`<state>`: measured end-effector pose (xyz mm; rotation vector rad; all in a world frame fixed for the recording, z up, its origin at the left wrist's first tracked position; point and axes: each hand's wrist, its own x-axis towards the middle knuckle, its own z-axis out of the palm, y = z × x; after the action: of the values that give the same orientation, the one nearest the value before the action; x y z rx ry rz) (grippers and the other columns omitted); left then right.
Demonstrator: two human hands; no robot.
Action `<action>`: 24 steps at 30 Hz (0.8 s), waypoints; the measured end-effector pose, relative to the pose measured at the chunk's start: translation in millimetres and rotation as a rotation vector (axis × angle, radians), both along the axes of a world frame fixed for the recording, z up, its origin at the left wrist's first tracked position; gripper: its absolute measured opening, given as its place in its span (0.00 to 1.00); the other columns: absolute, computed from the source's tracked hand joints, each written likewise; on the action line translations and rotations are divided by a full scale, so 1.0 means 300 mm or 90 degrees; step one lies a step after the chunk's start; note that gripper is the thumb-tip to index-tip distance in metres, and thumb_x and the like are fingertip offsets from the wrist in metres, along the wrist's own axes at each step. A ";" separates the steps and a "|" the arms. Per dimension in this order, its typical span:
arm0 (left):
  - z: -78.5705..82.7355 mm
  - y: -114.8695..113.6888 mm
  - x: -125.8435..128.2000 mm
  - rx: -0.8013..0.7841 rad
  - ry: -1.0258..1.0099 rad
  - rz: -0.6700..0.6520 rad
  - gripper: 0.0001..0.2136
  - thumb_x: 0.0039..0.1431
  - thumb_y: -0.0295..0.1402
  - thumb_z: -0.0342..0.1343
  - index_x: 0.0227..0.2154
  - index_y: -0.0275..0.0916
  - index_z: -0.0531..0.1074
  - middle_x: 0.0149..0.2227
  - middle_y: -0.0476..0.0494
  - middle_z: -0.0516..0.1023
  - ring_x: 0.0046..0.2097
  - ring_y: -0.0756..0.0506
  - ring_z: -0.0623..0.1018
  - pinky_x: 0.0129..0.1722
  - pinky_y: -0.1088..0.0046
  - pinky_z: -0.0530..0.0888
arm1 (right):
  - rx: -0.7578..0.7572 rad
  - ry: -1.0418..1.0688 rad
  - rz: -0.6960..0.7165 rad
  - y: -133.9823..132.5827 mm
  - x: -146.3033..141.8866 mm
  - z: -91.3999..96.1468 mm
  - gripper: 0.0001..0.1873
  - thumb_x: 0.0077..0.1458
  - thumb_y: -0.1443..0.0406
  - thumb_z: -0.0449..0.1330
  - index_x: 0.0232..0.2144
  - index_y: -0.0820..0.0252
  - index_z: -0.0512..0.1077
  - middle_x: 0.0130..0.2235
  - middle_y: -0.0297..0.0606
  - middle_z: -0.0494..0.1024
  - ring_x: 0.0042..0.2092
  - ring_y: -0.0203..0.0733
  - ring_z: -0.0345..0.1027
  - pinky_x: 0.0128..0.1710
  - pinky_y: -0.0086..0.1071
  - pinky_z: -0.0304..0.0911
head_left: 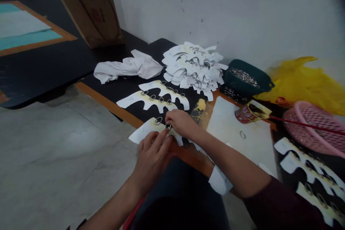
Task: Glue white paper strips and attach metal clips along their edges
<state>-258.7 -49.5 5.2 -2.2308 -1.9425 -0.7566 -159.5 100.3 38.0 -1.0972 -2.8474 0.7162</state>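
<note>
A white scalloped piece [142, 132] lies at the near edge of the dark table, with a metal ring [158, 120] on its left tab. My right hand [180, 122] is closed in a pinch over a second metal ring [168, 127] on the same piece. My left hand [152, 151] grips the near edge of the piece with bent fingers, its index fingertip close to that ring. Part of the piece is hidden under both hands. Just beyond lie two more scalloped pieces [129, 101], each with several rings along a yellowish band.
A pile of white pieces [192, 66] stands behind, beside a dark green basket [249, 88] of rings. Right are a glue-smeared tin [246, 113], a white board [229, 115], a pink basket [309, 125], a yellow bag [304, 82] and ringed pieces [293, 163]. A cloth [129, 66] lies left.
</note>
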 end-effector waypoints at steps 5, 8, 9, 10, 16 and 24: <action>-0.003 0.003 0.002 -0.022 0.027 0.005 0.16 0.57 0.38 0.54 0.48 0.38 0.68 0.53 0.41 0.72 0.48 0.37 0.68 0.43 0.60 0.64 | -0.011 -0.014 -0.017 0.001 -0.004 0.008 0.06 0.55 0.68 0.55 0.31 0.60 0.72 0.34 0.37 0.73 0.37 0.37 0.65 0.36 0.26 0.53; 0.013 0.006 0.003 -0.027 0.030 0.009 0.17 0.57 0.37 0.54 0.48 0.37 0.67 0.52 0.42 0.73 0.48 0.37 0.68 0.43 0.60 0.63 | -0.012 -0.017 -0.024 0.002 -0.006 0.012 0.05 0.55 0.68 0.56 0.31 0.60 0.72 0.34 0.38 0.73 0.37 0.37 0.65 0.35 0.27 0.53; 0.020 0.008 0.003 -0.030 0.032 0.011 0.17 0.57 0.37 0.54 0.48 0.37 0.67 0.51 0.42 0.73 0.48 0.37 0.68 0.43 0.60 0.63 | -0.011 -0.016 -0.025 0.002 -0.007 0.012 0.05 0.55 0.68 0.56 0.31 0.61 0.72 0.34 0.38 0.73 0.37 0.37 0.65 0.35 0.27 0.53; 0.028 0.010 0.004 -0.032 0.033 0.013 0.17 0.58 0.37 0.54 0.48 0.37 0.67 0.51 0.42 0.73 0.48 0.37 0.68 0.43 0.60 0.63 | -0.010 -0.017 -0.025 0.002 -0.007 0.013 0.05 0.55 0.68 0.56 0.31 0.61 0.72 0.34 0.38 0.73 0.37 0.37 0.65 0.35 0.27 0.53; 0.049 0.015 0.007 -0.043 0.018 0.015 0.16 0.58 0.39 0.53 0.48 0.38 0.67 0.48 0.40 0.75 0.47 0.38 0.70 0.43 0.60 0.62 | 0.045 -0.001 -0.046 -0.016 0.000 0.009 0.04 0.55 0.67 0.57 0.31 0.60 0.72 0.36 0.38 0.70 0.37 0.37 0.64 0.34 0.27 0.54; 0.050 0.013 0.017 -0.057 0.028 0.024 0.19 0.58 0.40 0.53 0.49 0.37 0.66 0.49 0.38 0.74 0.47 0.37 0.69 0.43 0.59 0.63 | 0.056 0.032 0.022 -0.027 0.034 -0.016 0.11 0.57 0.71 0.51 0.35 0.63 0.74 0.36 0.41 0.71 0.37 0.37 0.65 0.36 0.27 0.56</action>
<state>-253.5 -45.6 20.3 -2.2329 -2.0311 -0.6224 -149.4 92.4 33.4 -1.0068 -2.8312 0.6060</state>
